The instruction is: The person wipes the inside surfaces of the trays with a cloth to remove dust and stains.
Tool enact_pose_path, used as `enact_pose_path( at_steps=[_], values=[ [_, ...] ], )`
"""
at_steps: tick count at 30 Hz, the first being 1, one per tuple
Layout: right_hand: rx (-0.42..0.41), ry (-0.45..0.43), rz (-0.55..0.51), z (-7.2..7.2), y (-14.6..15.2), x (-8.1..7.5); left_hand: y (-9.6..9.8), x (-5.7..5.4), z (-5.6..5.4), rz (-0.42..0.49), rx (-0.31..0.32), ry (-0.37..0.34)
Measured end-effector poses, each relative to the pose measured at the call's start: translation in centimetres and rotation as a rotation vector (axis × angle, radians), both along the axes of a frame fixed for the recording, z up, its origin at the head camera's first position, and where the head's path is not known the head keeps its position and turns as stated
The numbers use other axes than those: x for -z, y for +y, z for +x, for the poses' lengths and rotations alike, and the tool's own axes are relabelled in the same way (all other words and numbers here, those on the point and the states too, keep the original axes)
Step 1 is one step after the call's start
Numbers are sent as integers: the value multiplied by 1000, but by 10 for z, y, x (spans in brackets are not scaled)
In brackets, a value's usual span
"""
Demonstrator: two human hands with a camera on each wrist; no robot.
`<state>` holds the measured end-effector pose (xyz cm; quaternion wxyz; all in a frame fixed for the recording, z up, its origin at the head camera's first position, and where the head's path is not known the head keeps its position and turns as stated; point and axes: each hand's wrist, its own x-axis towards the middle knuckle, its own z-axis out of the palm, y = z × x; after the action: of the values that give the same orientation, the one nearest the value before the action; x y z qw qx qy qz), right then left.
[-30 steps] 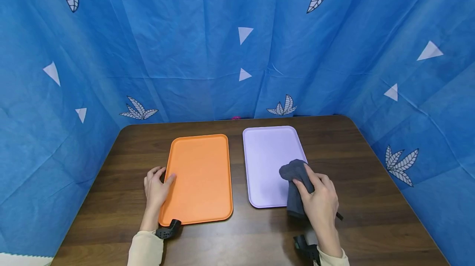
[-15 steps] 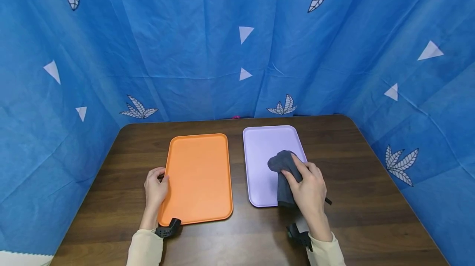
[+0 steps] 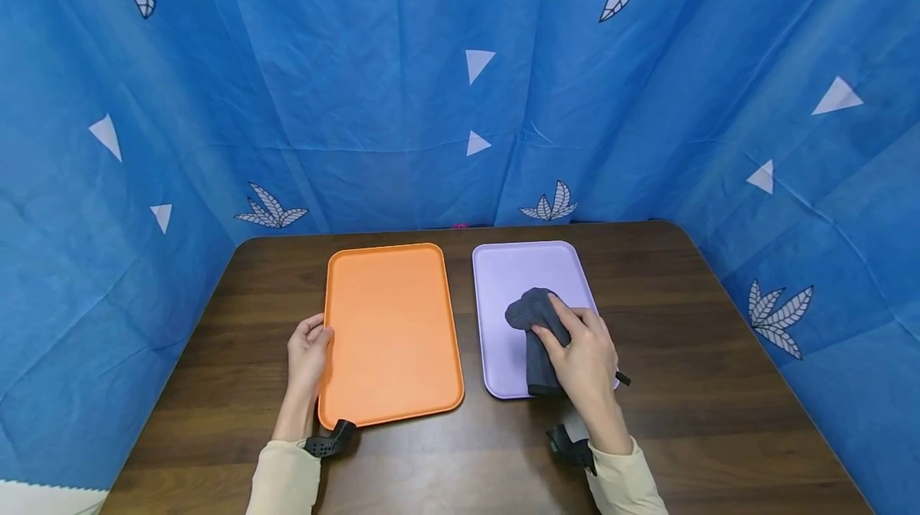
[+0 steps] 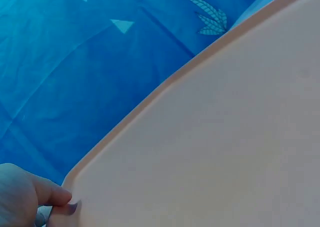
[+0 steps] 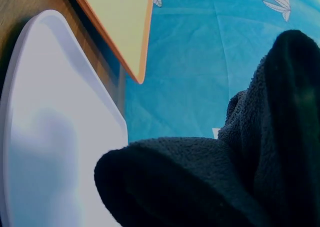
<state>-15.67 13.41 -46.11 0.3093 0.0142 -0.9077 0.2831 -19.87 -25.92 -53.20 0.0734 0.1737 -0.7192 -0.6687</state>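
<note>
My left hand (image 3: 307, 351) grips the orange tray (image 3: 391, 339) by its left edge, thumb on the upper side. In the left wrist view the thumb (image 4: 55, 193) pinches the tray's rim (image 4: 135, 114), and the tray looks lifted off the table. My right hand (image 3: 588, 359) holds a folded dark grey cloth (image 3: 541, 355) between thumb and fingers, above the right part of the purple tray (image 3: 496, 275). In the right wrist view the cloth (image 5: 185, 162) fills the lower right, and hides the fingers. Whether it touches the purple tray I cannot tell.
Both trays are over a dark brown wooden table (image 3: 719, 403), side by side with a narrow gap. A blue curtain (image 3: 402, 100) with leaf and triangle prints surrounds the table's back and sides.
The cloth in my right hand has moved left, further over the purple tray. My left hand has shifted slightly right and up with the orange tray, which looks raised and turned a little.
</note>
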Motion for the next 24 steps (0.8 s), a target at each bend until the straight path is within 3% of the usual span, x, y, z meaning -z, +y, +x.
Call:
enact_pose_path(
  at_steps=[7,13,17,20,24],
  values=[
    [-16,14,4,0,-1,3,4,4,-1,117,-2,-27],
    [-10,3,6,1,2,2,17,5,-5,250,-50,92],
    [-12,-19,4,2,2,2,21,5,-6,265,-128,160],
    [-12,-28,4,3,2,2,20,3,-5,273,-156,151],
    [-15,-32,5,3,1,3,19,-2,-3,319,-119,130]
  ],
)
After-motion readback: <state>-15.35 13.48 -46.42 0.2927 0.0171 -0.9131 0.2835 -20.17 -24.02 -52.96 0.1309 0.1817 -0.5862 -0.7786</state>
